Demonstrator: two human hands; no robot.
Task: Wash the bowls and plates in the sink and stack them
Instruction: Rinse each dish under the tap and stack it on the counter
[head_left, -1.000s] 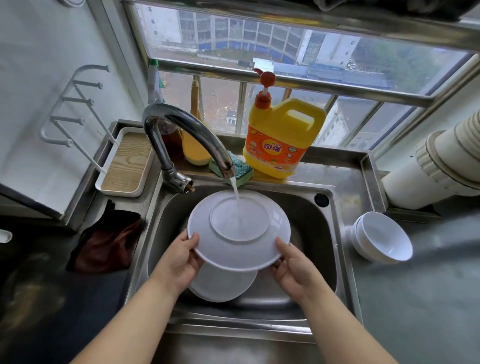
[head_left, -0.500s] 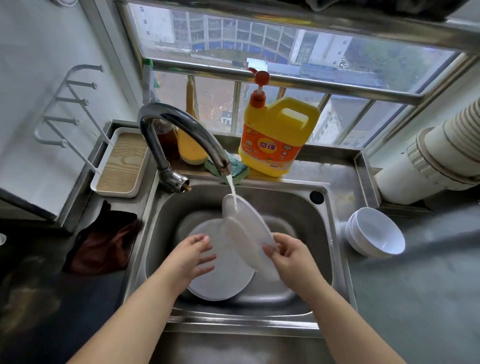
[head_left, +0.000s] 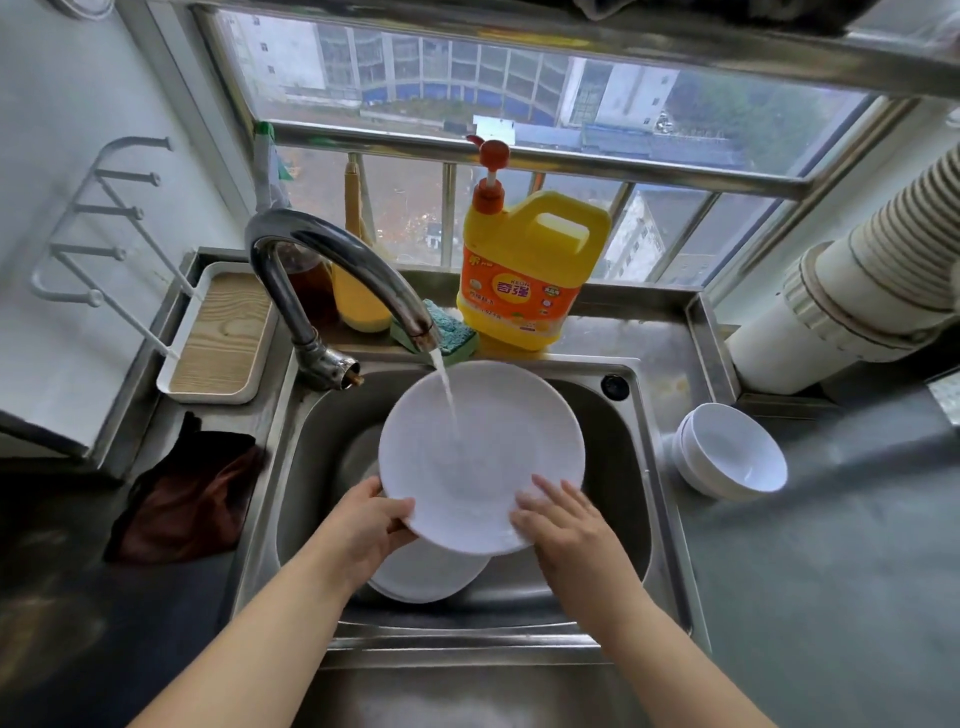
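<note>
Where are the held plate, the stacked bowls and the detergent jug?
held plate (head_left: 483, 447), head view, centre of its wet face.
stacked bowls (head_left: 737, 452), head view, inside of the top bowl.
detergent jug (head_left: 524, 291), head view, its orange front label.

White plate (head_left: 483, 467) — yellow-orange detergent jug (head_left: 524, 275)

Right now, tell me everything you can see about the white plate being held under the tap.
The white plate is round, plain and glossy, possibly plastic or ceramic, with a shallow well and a broad rim. It is held above the sink, face up and tilted toward the person. The stream from the faucet lands on its middle, so it looks wet. The left hand grips its lower left edge; the right hand lies with straight fingers on its lower right rim. A second white plate lies below it.
</note>
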